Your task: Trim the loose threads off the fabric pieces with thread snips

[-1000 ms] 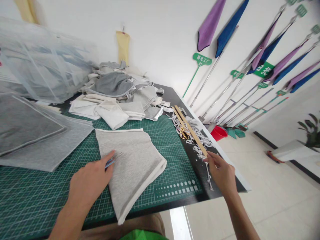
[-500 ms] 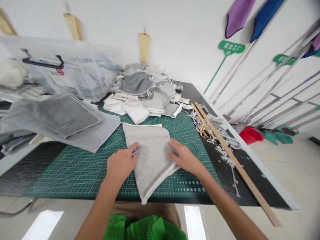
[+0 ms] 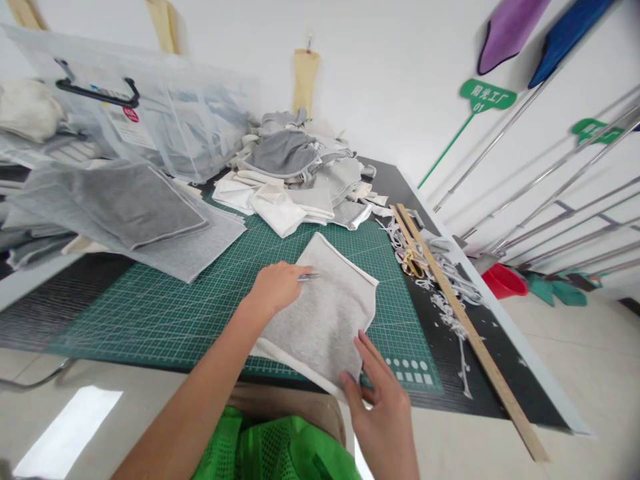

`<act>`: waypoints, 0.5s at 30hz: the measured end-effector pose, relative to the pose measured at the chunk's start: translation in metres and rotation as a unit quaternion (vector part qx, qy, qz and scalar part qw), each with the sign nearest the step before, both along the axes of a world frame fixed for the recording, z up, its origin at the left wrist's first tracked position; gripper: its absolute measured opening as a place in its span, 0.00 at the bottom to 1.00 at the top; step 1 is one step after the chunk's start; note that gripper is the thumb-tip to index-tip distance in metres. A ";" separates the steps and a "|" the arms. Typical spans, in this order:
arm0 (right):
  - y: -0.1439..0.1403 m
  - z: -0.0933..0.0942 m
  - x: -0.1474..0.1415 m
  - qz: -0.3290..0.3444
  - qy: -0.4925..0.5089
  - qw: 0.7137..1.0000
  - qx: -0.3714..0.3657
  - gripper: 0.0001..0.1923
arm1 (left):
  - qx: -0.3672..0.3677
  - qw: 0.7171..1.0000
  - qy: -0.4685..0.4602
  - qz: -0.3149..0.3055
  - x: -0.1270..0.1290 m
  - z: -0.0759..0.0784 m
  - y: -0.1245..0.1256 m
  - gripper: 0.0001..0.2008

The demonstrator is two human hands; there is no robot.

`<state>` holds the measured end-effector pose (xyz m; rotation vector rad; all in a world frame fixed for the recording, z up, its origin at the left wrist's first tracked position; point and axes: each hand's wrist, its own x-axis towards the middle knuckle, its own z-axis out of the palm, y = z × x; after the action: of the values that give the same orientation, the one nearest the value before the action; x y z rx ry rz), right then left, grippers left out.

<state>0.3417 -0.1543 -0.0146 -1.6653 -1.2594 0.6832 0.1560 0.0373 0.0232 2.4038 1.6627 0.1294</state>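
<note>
A light grey piece of cloth [image 3: 325,313] with white edging lies turned at an angle on the green cutting mat [image 3: 200,320], its near corner at the table's front edge. My left hand [image 3: 278,288] is closed around a slim, pointed silver-and-blue tool [image 3: 309,276], whose exact kind I cannot make out. That hand rests over the cloth's left side, with the tool's tip above the fabric. At the right near corner, my right hand [image 3: 377,383] grips the cloth's edge, thumb on top and some fingertips hidden.
Grey cloth sheets [image 3: 135,213] are stacked at the left, before a clear plastic box [image 3: 150,120]. Behind the mat rises a heap of grey and white fabric pieces [image 3: 300,167]. On the right lie gold-handled scissors [image 3: 413,263], cloth scraps [image 3: 450,313] and a long wooden ruler [image 3: 470,333].
The cloth has been turned on the mat, its edges now slanting. My left hand has moved right and up with the tool. My right hand has come down to the cloth's near corner.
</note>
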 end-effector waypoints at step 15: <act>-0.001 -0.015 -0.100 -0.007 0.260 0.964 0.063 0.26 | 0.047 0.987 -0.150 -0.013 -0.023 0.033 -0.040 0.20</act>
<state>0.2417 -0.1549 -0.0300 -1.2753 -0.8902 0.9371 0.1331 -0.0026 0.0564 2.3288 1.5175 0.5495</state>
